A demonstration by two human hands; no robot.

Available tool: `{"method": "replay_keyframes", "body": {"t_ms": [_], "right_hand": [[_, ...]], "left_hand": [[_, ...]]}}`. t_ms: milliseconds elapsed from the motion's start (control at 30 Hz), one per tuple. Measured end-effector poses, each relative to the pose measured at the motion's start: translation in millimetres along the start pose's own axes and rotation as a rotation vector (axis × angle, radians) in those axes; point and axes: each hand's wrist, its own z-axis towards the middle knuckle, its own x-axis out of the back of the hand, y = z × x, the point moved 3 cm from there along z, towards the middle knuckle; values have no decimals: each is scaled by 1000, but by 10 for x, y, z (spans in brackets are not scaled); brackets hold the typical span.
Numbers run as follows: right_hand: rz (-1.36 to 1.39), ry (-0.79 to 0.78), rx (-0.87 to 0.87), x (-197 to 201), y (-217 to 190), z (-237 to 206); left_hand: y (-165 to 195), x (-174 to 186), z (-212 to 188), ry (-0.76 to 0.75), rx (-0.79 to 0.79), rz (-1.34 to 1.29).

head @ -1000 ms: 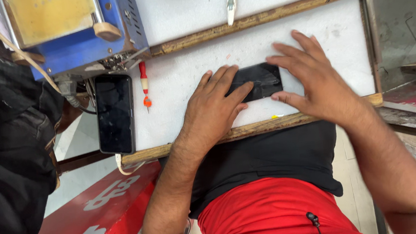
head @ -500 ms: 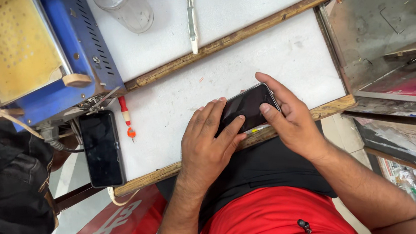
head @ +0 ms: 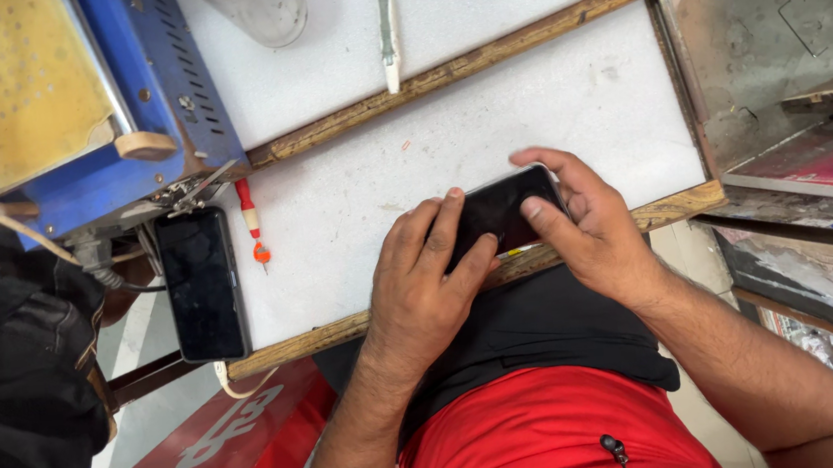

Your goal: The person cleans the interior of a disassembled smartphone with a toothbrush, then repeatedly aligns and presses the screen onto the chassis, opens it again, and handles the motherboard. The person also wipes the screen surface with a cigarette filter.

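I see 2 hands clamped on the dark phone (head: 501, 209) — left hand (head: 426, 283) at 8 o'clock, right hand (head: 592, 229) at 4; I'd press evenly, flat to the tabletop (head: 353, 199).

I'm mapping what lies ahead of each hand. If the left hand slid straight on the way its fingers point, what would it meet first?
The left hand points up and right, fingers already on the dark phone. Beyond it looks like bare white board, then the wooden strip; depth is unclear.
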Motion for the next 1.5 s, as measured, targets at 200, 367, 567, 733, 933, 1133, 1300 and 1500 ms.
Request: {"method": "replay_keyframes", "body": {"t_ms": [200,367,567,733,933,1133,1300,1500], "right_hand": [[24,-18,-4,-26,49,-35],[1,-61,30,-41,-6,-25],[-551,-114,41,-64,-197,143],[-483,-166,78,-115,-193,201],[-162,40,44,81,1,164],[368,135,-10,70,98,117],[-147,-151,-30,205,-102,199],[-15,-320,61,195,-30,296]], "left_hand": [[-78,243,108,-27,177,-134],[-282,243,159,-256,461,-433],[-226,237,115,-317,421,-327],[-220,208,108,-403,431,-283],[-294,287,69,20,546,-687],[-287,230,-37,-18,665,-859],[-243,268,-65,-61,634,-773],[-89,417,26,74,375,-631]]}}
